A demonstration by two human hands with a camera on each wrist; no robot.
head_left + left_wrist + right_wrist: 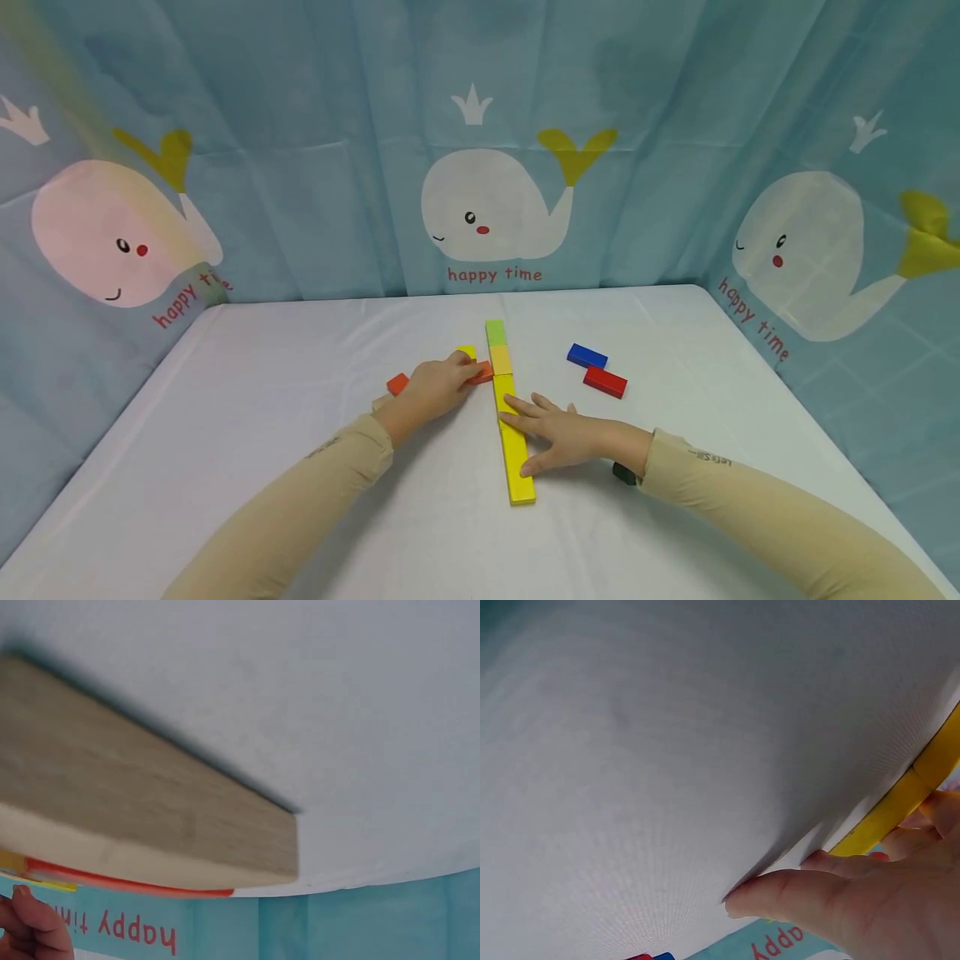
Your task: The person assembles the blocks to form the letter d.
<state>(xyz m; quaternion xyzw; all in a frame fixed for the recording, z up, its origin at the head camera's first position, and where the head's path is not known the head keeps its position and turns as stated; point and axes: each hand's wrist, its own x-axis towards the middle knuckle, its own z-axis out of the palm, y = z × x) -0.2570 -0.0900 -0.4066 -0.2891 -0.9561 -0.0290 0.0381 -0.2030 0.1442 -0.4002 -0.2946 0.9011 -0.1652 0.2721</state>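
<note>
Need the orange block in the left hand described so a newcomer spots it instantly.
On the white table, find the long row of yellow and green blocks. On the row's left side, partway along, the left hand holds the orange block. Unlike the other orange block, lying farther left, this one is gripped, its end at the row.

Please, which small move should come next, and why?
Perhaps the left hand should settle the orange block it holds against the block row: one end sits right beside the row, and the right hand touches the yellow blocks, maybe steadying them.
</note>
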